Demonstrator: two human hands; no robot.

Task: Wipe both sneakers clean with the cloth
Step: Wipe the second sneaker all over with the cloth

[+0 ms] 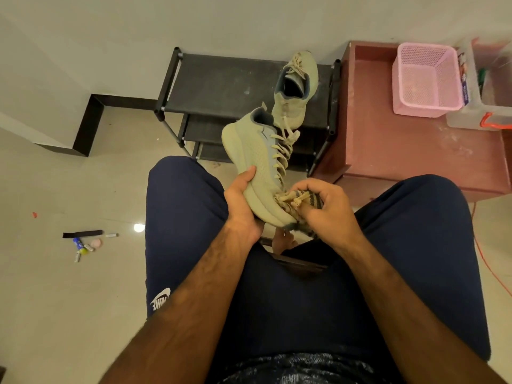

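Note:
A pale green sneaker [257, 159] hangs between my knees, heel away from me, sole turned left. My left hand [241, 202] grips it round the sole near the toe. My right hand [325, 207] holds a striped beige and dark cloth [311, 199] bunched against the toe end and the lowest laces. Part of the cloth hangs below the toe. The second pale green sneaker [295, 90] lies on the top shelf of a black shoe rack [221, 84], opening up, touching nothing of mine.
A reddish wooden cabinet [401, 151] stands right of the rack, carrying a pink mesh basket [426, 79] and a clear plastic box [496, 87]. Small batteries and a black strip [83, 241] lie on the tiled floor at the left. An orange cable [490, 261] runs along the right.

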